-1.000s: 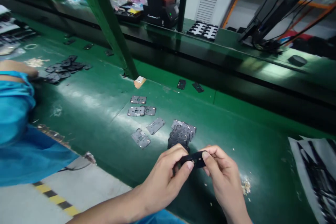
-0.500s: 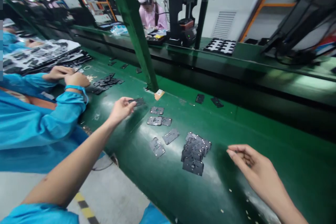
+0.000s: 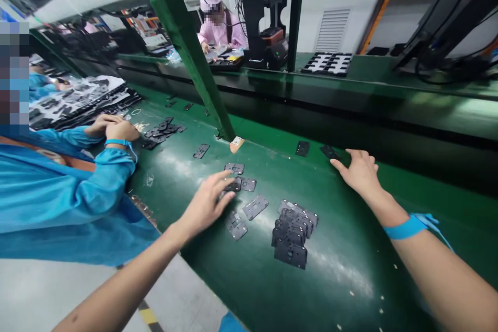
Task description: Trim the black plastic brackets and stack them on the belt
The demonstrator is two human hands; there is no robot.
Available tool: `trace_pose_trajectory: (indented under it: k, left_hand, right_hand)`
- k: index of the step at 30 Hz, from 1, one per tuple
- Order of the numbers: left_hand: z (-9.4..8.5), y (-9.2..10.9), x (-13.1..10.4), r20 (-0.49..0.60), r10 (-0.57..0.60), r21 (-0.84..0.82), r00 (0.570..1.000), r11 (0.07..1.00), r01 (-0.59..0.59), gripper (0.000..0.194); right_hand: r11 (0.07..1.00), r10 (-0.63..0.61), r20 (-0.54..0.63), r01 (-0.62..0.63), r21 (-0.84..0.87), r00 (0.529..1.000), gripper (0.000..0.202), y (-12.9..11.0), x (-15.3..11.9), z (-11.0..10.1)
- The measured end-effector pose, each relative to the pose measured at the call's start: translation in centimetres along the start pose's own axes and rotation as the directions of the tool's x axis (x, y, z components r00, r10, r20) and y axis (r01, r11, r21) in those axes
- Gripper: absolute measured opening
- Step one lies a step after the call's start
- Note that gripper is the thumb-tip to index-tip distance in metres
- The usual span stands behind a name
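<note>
My left hand is open, fingers spread, over a small group of flat black plastic plates. Its fingertips partly cover one plate; whether they touch it I cannot tell. Just beyond them lies another plate, and a separate black plate rests farther left. At the far side of the bench my right hand is open, thumb and fingers apart beside the end of a dark plate. Between my arms is an overlapping stack of black plates, with two loose plates to its left.
A green post rises from the green bench. At left, a co-worker in a blue sleeve works by a pile of black parts. Across the bench sit a person in pink and a white-and-black tray.
My left hand has let go of its black plate, now lying on the bench, and moved right to the other plates. My right hand has moved away from me to a far plate.
</note>
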State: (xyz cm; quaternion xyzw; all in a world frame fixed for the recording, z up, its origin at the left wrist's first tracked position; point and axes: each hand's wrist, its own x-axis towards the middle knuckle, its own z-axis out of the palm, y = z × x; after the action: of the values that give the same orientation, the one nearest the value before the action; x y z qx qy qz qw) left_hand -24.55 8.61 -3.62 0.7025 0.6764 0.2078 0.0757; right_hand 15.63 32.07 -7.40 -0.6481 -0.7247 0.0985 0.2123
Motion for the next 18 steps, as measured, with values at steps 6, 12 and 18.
trace_pose_trajectory:
  k: [6, 12, 18]
  left_hand:
    - [1.6, 0.2, -2.1, 0.113, 0.157, 0.191, 0.981, 0.966, -0.176, 0.048]
    - [1.4, -0.2, -3.7, 0.035, 0.155, 0.189, 0.987, 0.969, -0.158, 0.041]
    - [1.6, -0.4, -3.8, -0.027, 0.111, 0.198, 0.993, 0.975, -0.104, 0.037]
  right_hand:
    - [0.997, -0.039, 0.020, 0.040, -0.059, 0.999, 0.040, 1.1, 0.5, 1.1]
    - [0.996, 0.002, 0.066, 0.004, -0.090, 0.998, 0.017, 1.8, 1.2, 0.1]
    - [0.983, 0.105, 0.128, -0.084, -0.163, 0.986, 0.044, 0.9, 1.7, -0.9]
